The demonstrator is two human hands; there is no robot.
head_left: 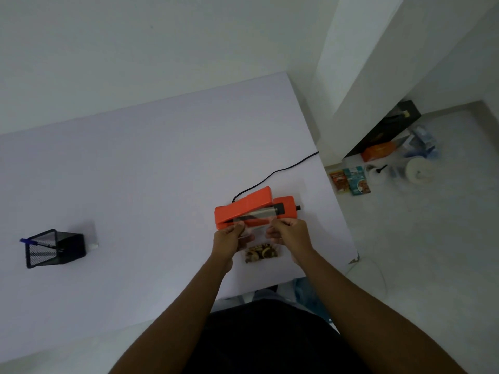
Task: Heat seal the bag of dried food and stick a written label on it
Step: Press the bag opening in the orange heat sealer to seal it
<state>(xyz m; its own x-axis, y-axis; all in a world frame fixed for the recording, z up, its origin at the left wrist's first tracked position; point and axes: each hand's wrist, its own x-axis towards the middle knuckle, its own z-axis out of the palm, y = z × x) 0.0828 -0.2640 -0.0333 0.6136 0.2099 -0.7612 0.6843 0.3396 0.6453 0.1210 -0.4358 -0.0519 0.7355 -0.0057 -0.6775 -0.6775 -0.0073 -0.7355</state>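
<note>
Home room: white table (135, 163), floor clutter (383, 168).

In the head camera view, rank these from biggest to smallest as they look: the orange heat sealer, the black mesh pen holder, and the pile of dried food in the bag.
1. orange heat sealer
2. black mesh pen holder, somewhat smaller in the picture
3. dried food, clearly smallest, inside the clear bag
</note>
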